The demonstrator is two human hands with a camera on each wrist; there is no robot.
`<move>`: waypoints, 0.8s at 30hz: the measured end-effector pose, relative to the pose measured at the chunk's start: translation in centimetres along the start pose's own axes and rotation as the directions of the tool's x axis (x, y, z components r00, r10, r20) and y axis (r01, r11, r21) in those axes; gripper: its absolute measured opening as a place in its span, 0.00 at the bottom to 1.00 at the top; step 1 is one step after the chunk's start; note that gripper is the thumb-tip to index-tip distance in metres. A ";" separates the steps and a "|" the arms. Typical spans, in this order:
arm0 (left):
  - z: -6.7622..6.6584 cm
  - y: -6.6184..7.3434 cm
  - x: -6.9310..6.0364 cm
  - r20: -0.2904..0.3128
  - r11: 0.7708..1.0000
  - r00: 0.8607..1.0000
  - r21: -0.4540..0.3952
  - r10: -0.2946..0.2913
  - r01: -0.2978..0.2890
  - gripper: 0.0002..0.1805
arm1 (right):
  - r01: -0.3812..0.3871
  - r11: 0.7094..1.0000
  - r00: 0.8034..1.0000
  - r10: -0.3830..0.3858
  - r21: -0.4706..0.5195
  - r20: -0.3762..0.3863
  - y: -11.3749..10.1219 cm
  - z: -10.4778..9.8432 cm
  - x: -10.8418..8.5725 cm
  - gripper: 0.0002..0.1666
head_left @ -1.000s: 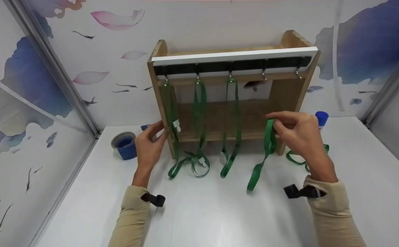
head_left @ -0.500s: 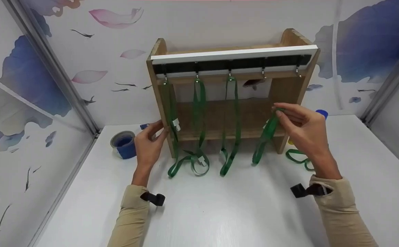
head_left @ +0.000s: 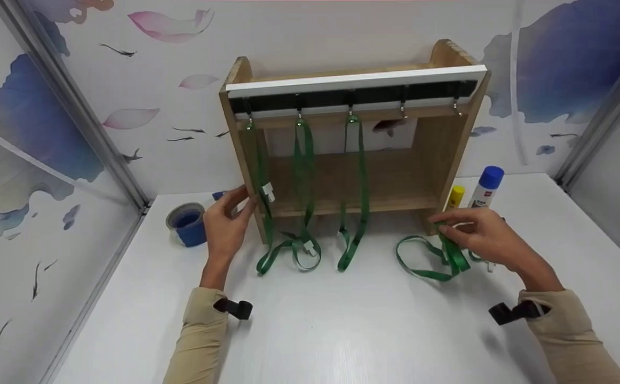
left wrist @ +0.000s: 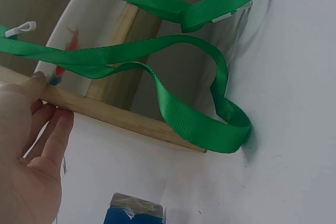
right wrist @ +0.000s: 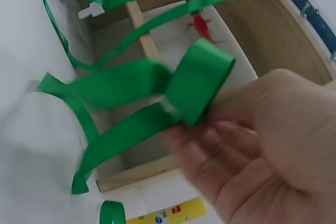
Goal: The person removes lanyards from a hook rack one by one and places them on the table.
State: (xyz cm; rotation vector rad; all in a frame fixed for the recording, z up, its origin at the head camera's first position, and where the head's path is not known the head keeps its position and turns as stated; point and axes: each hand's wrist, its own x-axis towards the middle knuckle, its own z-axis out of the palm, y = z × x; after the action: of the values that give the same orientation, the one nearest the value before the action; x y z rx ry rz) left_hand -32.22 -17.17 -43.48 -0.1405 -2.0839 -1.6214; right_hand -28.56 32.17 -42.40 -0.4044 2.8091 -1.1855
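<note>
My left hand (head_left: 225,224) grips the left side panel of a wooden rack (head_left: 448,154), thumb on one face and fingers on the other. Low by the rack's right front corner, my right hand (head_left: 483,237) pinches a green lanyard (head_left: 454,256); part of its loop lies on the table. Three more green lanyards hang from the rack's hooks: one at the left (head_left: 261,160), a second lanyard (head_left: 309,160) beside it and a third lanyard (head_left: 363,176) mid-rail. The two hooks on the right, including the end hook (head_left: 456,106), hold nothing.
Blue tape (head_left: 190,229) stands left of the rack on the white table (head_left: 310,330). To the right are a blue-capped white bottle (head_left: 486,186) and a yellow tube (head_left: 455,196). Another green strap lies partly hidden behind my right hand. Patterned walls enclose the back and sides.
My right hand first rose slightly with the lanyard, then moved down and right towards the table. The bottle and yellow tube now show. My left hand keeps its hold on the rack.
</note>
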 end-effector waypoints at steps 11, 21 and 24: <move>0.0 0.1 0.0 0.003 1.000 1.000 0.009 0.004 -0.004 0.19 | -0.092 0.991 0.994 0.097 -0.099 0.048 1.6 4.0 1.9 0.16; -0.2 -0.1 0.0 0.012 1.000 1.000 0.009 0.016 -0.016 0.18 | -0.077 0.979 0.995 0.062 -0.191 -0.080 1.8 4.9 2.0 0.18; -0.2 0.0 0.0 0.008 1.000 1.000 0.017 0.021 -0.021 0.18 | -0.103 0.962 0.994 0.088 -0.255 -0.070 1.5 5.0 1.9 0.29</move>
State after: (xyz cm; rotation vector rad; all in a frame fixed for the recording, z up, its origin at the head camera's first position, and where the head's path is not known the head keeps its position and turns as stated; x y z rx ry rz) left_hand -32.20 -17.40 -43.45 -0.1627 -2.0948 -1.5931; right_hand -29.90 29.17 -46.90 -0.2481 3.0042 -0.8281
